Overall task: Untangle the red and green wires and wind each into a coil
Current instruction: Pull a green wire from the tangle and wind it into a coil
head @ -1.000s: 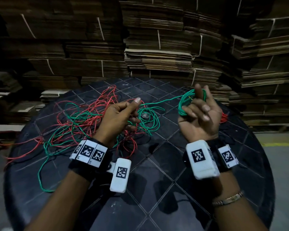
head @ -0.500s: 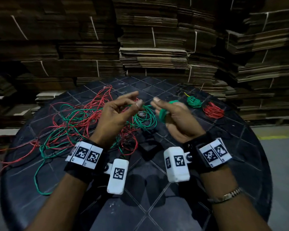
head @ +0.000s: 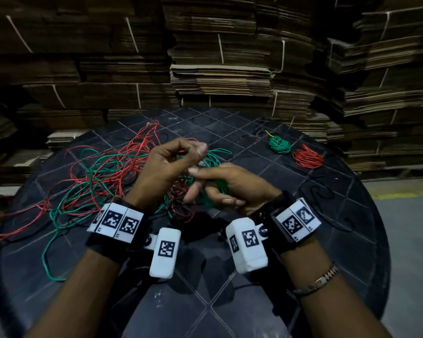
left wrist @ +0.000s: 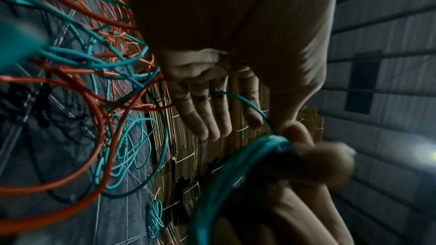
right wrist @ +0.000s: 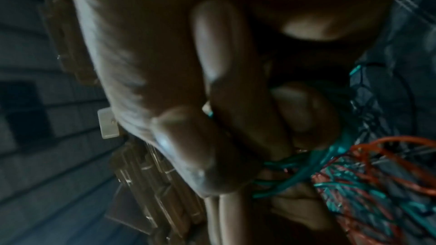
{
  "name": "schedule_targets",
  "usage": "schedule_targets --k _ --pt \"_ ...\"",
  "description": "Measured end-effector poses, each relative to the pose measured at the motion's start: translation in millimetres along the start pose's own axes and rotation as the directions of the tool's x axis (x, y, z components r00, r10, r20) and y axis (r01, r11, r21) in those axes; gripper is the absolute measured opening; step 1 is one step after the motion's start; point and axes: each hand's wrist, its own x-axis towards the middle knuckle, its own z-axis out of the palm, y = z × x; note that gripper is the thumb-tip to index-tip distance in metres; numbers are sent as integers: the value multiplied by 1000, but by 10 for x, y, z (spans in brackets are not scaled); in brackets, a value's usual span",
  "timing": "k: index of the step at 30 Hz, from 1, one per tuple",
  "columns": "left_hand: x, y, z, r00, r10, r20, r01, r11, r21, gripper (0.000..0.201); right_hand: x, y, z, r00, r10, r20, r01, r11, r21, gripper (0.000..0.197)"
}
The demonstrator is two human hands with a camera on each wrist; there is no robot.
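Note:
A loose tangle of red and green wires (head: pixel 103 172) lies on the left half of the black table (head: pixel 303 240). My left hand (head: pixel 198 152) hovers over the tangle's right edge, thumb and forefinger pinching a green strand (left wrist: pixel 247 105). Just below it, my right hand (head: pixel 205 189) holds a partly wound green coil (head: pixel 221 187) looped round its curled fingers. The left wrist view shows this coil (left wrist: pixel 235 174) as a thick ring of turns, with the strand leading into it. The right wrist view is blurred; green turns (right wrist: pixel 330 156) cross the fingers (right wrist: pixel 235 100).
A finished green coil (head: pixel 279 145) and a finished red coil (head: pixel 307 158) lie at the table's far right. Stacks of flattened cardboard (head: pixel 217 69) wall in the back. Some wire loops hang over the table's left edge (head: pixel 0 215). The near table surface is bare.
My right hand has come down from high on the right to the centre, just under the left hand, carrying the green coil. The left hand stayed over the tangle, still pinching.

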Motion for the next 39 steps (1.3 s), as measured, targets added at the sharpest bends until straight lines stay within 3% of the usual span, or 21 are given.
schedule_targets --k 3,8,10,13,15,17,19,20,22,24,26,27,28,29,31,33,36,39 --pt "12 29 -2 990 -140 -37 137 988 -71 31 -82 -69 -110 993 -119 7 114 965 237 54" --pt "18 -47 38 960 -276 41 273 960 59 47 -152 -93 -338 938 -322 -130 342 792 506 82" --pt "9 -52 69 949 -310 57 306 950 68 47 -180 -89 -414 876 -457 -156 447 648 617 82" --pt "2 -51 95 934 -351 67 350 936 24 30 -243 -97 -561 758 -600 -255 539 357 763 74" --pt "2 -66 119 932 -357 56 355 934 36 23 -265 -84 -648 714 -600 -362 582 221 782 69" --pt "7 -89 138 934 -356 36 355 934 32 17 -241 -57 -720 677 -506 -534 666 112 737 55" --pt "17 -107 136 942 -335 -3 335 942 29 12 -195 -35 -771 639 -410 -651 728 49 684 41" --pt "21 -110 115 954 -298 -27 299 954 32 11 -173 -32 -782 644 -390 -658 725 36 688 41" --pt "56 -135 34 986 -153 -67 161 979 123 7 -145 -23 -821 682 -341 -648 701 50 711 45" --pt "70 -147 -4 999 19 -27 -12 972 236 7 -81 -18 -800 677 -258 -689 735 174 656 44" --pt "76 -157 18 993 118 21 -120 952 283 18 15 -35 -655 621 -198 -758 730 498 468 30" --pt "71 -148 32 989 146 37 -151 947 285 18 69 -32 -570 602 -202 -772 659 672 338 28" --pt "55 -119 60 984 174 47 -180 945 272 14 102 -31 -477 621 -230 -750 536 822 191 33" --pt "47 -107 61 979 201 43 -206 943 263 10 126 -12 -410 687 -262 -677 384 923 33 39" --pt "67 -86 21 966 257 1 -248 931 267 9 123 32 -307 873 -259 -412 179 958 -224 35" --pt "95 -59 -57 959 277 -65 -255 937 241 13 95 62 -223 948 -226 -226 159 947 -280 29" --pt "88 -14 -106 970 194 -143 -172 973 154 25 123 73 -136 935 -234 -268 171 956 -238 30" --pt "48 -20 -33 996 -60 -62 67 992 110 37 161 104 -106 880 -194 -434 138 978 -157 30"
